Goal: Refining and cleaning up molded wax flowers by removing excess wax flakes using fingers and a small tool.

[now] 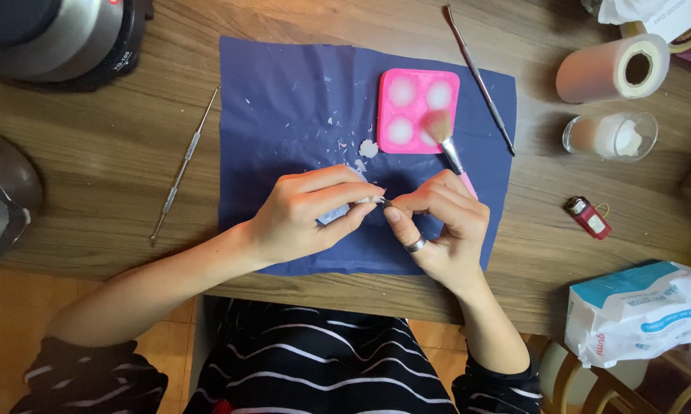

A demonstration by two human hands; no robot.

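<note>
Slim double-ended metal tool: lay on the wooden table, at nine o'clock from the hands, long axis running one to seven o'clock.

Left hand: fingers closed, pinching a small pale flake-like piece over the dark blue sheet.

Right hand: clenched around a thin dark-tipped tool, tip pointing to nine o'clock and touching the piece; both hands equally near it.

Pink square four-well mould: stood at twelve o'clock, with a pink-handled soft brush resting on it.

Two metal tools, one brush
</note>
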